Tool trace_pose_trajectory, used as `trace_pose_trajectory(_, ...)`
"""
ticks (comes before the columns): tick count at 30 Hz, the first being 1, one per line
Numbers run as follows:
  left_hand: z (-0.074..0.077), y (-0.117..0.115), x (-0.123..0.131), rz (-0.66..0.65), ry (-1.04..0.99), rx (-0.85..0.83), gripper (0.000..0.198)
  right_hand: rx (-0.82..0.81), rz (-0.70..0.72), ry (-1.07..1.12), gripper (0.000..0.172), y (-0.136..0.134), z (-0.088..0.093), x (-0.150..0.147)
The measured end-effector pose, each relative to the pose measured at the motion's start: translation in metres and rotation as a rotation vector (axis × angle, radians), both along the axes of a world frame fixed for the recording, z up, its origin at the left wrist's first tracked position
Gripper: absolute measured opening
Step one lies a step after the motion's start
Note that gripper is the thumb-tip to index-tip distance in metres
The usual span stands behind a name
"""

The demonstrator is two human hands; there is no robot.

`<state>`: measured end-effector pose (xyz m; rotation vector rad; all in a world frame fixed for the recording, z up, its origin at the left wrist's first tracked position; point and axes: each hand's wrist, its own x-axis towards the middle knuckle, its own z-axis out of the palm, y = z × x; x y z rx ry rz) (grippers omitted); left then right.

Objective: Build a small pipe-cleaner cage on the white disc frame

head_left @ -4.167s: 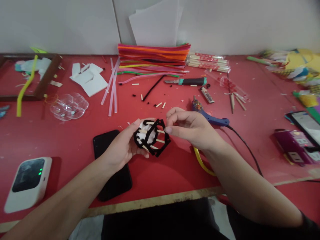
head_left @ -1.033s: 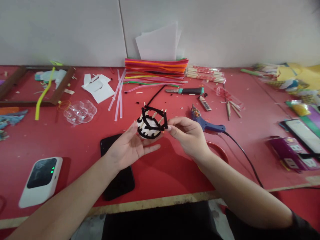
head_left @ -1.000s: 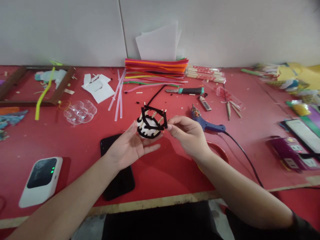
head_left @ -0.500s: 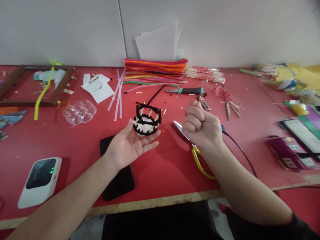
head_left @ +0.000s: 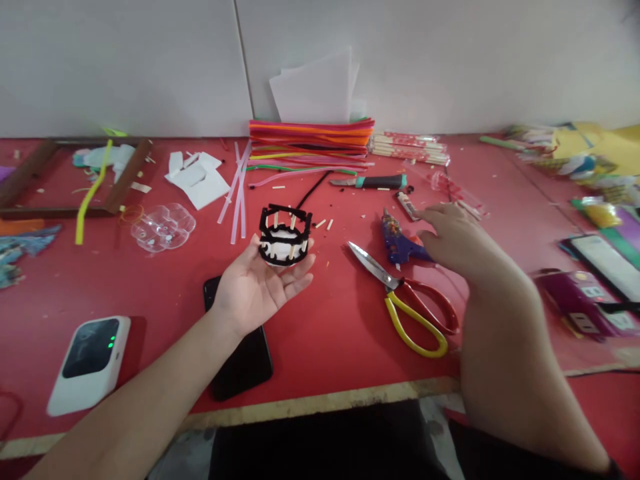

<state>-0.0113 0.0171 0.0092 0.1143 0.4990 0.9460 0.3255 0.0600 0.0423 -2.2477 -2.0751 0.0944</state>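
Note:
My left hand [head_left: 265, 290], palm up, holds a small round craft basket [head_left: 285, 233] by its edge between thumb and fingers. The basket has black fuzzy rings, short pale wooden posts and a white base. To the right, my right hand [head_left: 453, 237] is stretched out with fingers apart, beyond the blue glue gun [head_left: 400, 243] and close to some wooden sticks [head_left: 470, 212]. Its fingertips are partly hidden, and I see nothing held in it. Below the glue gun lie scissors [head_left: 373, 263] with one red and one yellow handle.
A utility knife [head_left: 380, 181] lies near a stack of coloured pipe cleaners [head_left: 310, 137]. A black phone [head_left: 245, 367] sits under my left wrist. White device [head_left: 85, 363], clear plastic tray [head_left: 165, 227] and wooden frame [head_left: 120, 180] are at left; a purple box [head_left: 580, 303] is at right.
My right hand has moved right and away from me, its fist opening out, uncovering the glue gun and the scissors' handles. The basket in my left hand has shifted slightly left and tilted.

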Motion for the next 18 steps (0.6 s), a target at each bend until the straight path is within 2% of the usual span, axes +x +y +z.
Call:
trace_pose_trajectory(5,-0.003,0.000,-0.006,-0.075,-0.029,0.052,0.038,-0.204,0.032,-0.048,0.053,-0.034,-0.016,0.042)
trace_pose_trajectory(8,-0.003,-0.001,-0.008,-0.139,-0.057,0.117,0.039,-0.123,0.024,-0.020,0.049,-0.053,-0.025,0.056)
trace_pose_trajectory(14,0.000,-0.001,-0.008,-0.162,-0.061,0.186,0.035,0.022,-0.201,0.048,0.037,-0.067,-0.026,0.088)
trace_pose_trajectory(18,-0.001,-0.003,-0.009,-0.177,-0.018,0.185,0.032,0.112,-0.181,0.135,0.031,-0.064,-0.026,0.110)
